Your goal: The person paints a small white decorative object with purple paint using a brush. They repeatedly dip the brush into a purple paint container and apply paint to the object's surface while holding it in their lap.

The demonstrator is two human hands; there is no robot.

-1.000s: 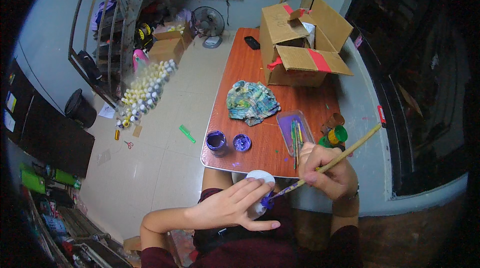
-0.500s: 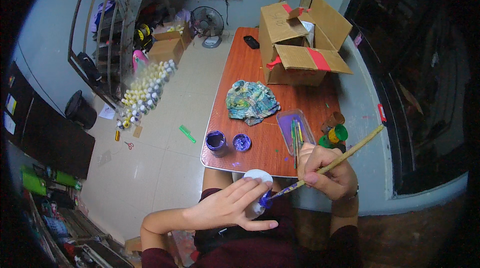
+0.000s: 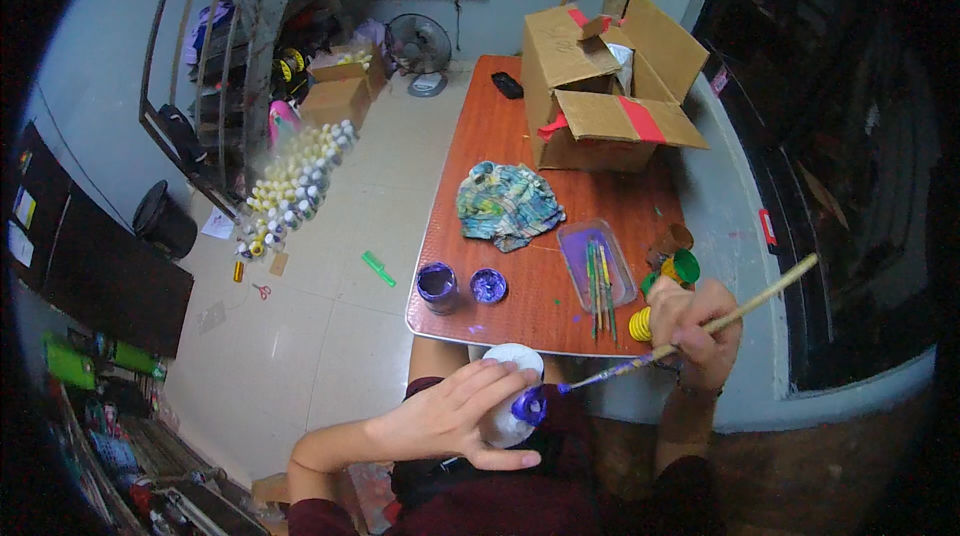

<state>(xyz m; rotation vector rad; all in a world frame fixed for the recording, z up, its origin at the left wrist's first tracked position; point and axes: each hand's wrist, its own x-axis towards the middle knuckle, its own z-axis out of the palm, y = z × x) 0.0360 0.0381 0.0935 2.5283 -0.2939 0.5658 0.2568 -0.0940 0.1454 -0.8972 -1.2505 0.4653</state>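
Note:
Over my lap, my left hand (image 3: 455, 418) is wrapped across a white rounded object (image 3: 513, 356) whose exact kind I cannot make out. A wet purple patch (image 3: 528, 405) shows on its right side. My right hand (image 3: 703, 336) grips a long-handled paintbrush (image 3: 745, 308), its purple tip just off the patch. On the near part of the table, an open jar of purple paint (image 3: 437, 286) stands beside its paint-smeared lid (image 3: 488, 286). Several thin brushes (image 3: 602, 286) lean on a clear plastic tray (image 3: 573, 248) with purple in it.
A crumpled, paint-stained cloth (image 3: 508, 206) lies mid-table (image 3: 450, 196). Farther back stands an open cardboard box (image 3: 590, 136). Paint jars (image 3: 672, 266) sit at the right edge, near my right hand. Many white and yellow pieces (image 3: 300, 181) cover the floor at left, near a green comb (image 3: 378, 268).
My right hand has moved right, drawing the brush tip away from the white object. More of the purple patch shows. My left hand keeps its hold.

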